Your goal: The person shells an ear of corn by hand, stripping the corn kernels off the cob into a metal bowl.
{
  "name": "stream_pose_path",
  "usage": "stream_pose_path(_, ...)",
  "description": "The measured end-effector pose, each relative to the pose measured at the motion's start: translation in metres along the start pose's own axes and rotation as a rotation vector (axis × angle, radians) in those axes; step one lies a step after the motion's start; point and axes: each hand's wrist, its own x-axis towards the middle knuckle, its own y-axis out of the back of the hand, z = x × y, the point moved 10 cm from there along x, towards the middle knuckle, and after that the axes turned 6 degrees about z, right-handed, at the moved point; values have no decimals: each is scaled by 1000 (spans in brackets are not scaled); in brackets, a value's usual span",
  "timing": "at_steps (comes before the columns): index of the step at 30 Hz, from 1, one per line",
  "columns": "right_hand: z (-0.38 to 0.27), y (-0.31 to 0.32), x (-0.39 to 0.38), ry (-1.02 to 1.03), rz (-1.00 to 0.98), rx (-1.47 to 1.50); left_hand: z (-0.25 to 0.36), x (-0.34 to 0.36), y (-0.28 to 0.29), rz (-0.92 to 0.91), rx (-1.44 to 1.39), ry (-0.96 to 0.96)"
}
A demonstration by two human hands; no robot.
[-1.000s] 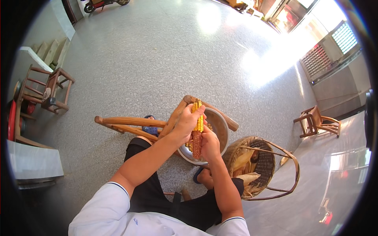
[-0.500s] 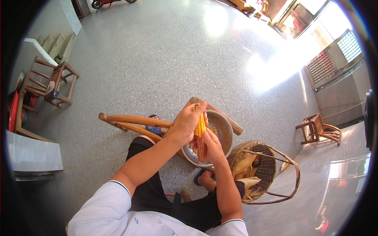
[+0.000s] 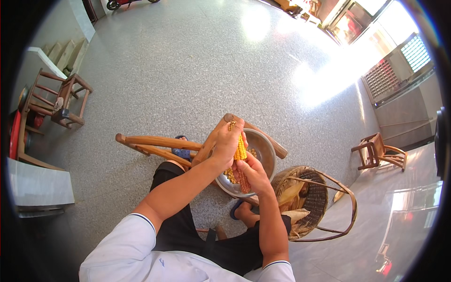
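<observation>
My left hand (image 3: 228, 145) is closed round the upper part of a yellow corn cob (image 3: 240, 151), held upright and slightly tilted. Just below it, my right hand (image 3: 252, 171) grips a reddish, kernel-less cob (image 3: 244, 184) pressed against the yellow one. Both are over a steel bowl (image 3: 267, 149) with some loose kernels (image 3: 229, 176) in it, set within a wooden frame (image 3: 275, 146). At my right side stands a woven basket (image 3: 315, 202) with pale husked corn ears (image 3: 291, 190) inside.
A wooden chair (image 3: 71, 101) stands by a stairway (image 3: 65, 56) on the left, another chair (image 3: 376, 151) at the right. A red scooter (image 3: 128, 2) is at the far back, a bright doorway (image 3: 385, 21) at back right. Wooden bars (image 3: 155, 141) reach left beside my sandalled foot (image 3: 181, 152).
My hands have shifted slightly on the two cobs, my left fingers covering more of the yellow one. The reddish cob's lower end has swung a little to the right.
</observation>
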Motion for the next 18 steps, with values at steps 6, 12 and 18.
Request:
stream_pose_path(6, 2, 4, 1, 38, 119, -291, 1, 1, 5, 29, 31, -20)
stream_pose_path(12, -27, -8, -11, 347, 410, -986, 2, -1, 6, 52, 89, -21)
stream_pose_path(18, -30, 0, -8, 368, 392, -787, 1, 2, 13, 80, 73, 6)
